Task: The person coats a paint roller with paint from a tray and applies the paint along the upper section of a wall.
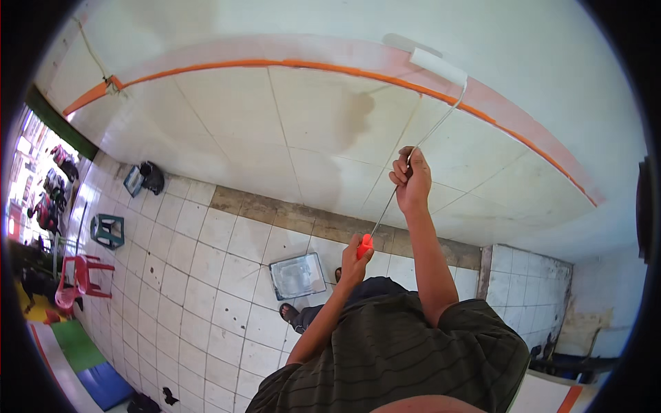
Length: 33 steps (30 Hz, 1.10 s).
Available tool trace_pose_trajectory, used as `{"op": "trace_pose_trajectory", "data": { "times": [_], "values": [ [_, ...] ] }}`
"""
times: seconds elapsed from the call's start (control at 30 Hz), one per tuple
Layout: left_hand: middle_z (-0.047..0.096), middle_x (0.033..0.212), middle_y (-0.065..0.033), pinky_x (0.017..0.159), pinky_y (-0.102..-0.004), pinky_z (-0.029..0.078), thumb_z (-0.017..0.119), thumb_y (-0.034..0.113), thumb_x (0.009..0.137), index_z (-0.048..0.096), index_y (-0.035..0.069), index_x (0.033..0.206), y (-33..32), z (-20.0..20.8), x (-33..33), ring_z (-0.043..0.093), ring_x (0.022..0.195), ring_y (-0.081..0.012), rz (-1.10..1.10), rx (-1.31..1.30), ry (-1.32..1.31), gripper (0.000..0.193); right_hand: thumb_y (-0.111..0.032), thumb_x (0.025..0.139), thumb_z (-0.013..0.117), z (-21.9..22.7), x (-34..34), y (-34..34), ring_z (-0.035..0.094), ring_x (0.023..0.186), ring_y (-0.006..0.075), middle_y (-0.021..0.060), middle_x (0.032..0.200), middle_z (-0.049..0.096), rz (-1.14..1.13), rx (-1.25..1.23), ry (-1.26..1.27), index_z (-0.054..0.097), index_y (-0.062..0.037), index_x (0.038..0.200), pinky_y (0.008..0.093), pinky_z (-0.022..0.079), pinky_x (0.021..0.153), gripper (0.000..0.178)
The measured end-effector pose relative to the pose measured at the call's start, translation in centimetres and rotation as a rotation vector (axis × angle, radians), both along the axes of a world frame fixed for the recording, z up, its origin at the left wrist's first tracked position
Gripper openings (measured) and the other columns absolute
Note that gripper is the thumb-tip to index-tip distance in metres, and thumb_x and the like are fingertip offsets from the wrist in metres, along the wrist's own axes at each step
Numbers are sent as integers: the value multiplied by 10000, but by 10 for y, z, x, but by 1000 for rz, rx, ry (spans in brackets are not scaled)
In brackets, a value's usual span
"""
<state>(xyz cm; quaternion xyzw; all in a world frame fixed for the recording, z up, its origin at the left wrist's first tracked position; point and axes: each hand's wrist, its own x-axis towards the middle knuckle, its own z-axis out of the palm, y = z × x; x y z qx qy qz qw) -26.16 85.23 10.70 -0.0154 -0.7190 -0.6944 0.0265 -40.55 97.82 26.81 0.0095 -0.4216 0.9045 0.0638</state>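
Observation:
A white paint roller (438, 67) rests against the upper wall, on a pale pink band (344, 49) just above a thin orange stripe (275, 63). Its bent wire frame leads down to a long thin rod. My right hand (412, 180) is closed around the rod, partway along it. Lower down, my left hand (353, 260) grips the bright orange handle (365, 245) at the rod's near end. Beside my feet on the floor, a shallow paint tray (297, 277) holds whitish paint.
Large pale tiles (241, 131) cover the wall below the stripe. A green stool (107, 230) and a red plastic chair (84, 279) stand at the left. Near the wall's far left end are a dark bundle (151, 177) and a blue-edged container (133, 181). A cord (89, 48) hangs at upper left.

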Motion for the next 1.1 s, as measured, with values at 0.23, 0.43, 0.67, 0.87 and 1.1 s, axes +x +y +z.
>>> {"op": "trace_pose_trajectory", "data": {
  "times": [0.23, 0.43, 0.67, 0.87, 1.1],
  "values": [
    [504, 690, -143, 582, -371, 397, 606, 322, 859, 457, 18, 946, 5, -22, -2, 493, 616, -280, -39, 55, -90, 350, -308, 1014, 443, -14, -11, -5, 208, 490, 56, -46, 602, 289, 6, 49, -50, 487, -70, 836, 228, 163, 428, 301],
    [520, 652, -98, 560, -346, 400, 583, 261, 870, 494, 13, 956, 2, -51, 6, 509, 602, -198, -115, 85, -192, 277, -291, 1017, 433, -41, -10, -8, 185, 466, 54, -51, 600, 287, -35, 31, -106, 473, -88, 823, 234, 142, 407, 284],
    [446, 598, 9, 467, -247, 326, 502, 135, 887, 482, 46, 880, 6, -64, 10, 399, 525, -66, -100, 101, -188, 91, -273, 1014, 443, -59, -11, -9, 187, 456, 51, -56, 584, 272, -52, 11, -160, 474, -95, 822, 233, 141, 401, 263],
    [448, 585, -14, 476, -283, 351, 507, 159, 896, 485, 38, 899, 4, -57, 5, 423, 515, -95, -90, 87, -198, 122, -261, 1014, 438, -60, -17, -10, 197, 447, 53, -55, 574, 264, -31, 9, -148, 469, -98, 808, 232, 145, 395, 265],
    [433, 589, 20, 438, -239, 329, 489, 158, 884, 501, 28, 886, 2, -53, -17, 407, 493, -62, -102, 202, -254, 130, -267, 1024, 414, -54, -37, -15, 178, 455, 56, -59, 562, 246, -45, 51, -152, 456, -91, 775, 243, 143, 404, 308]
  ]
}}
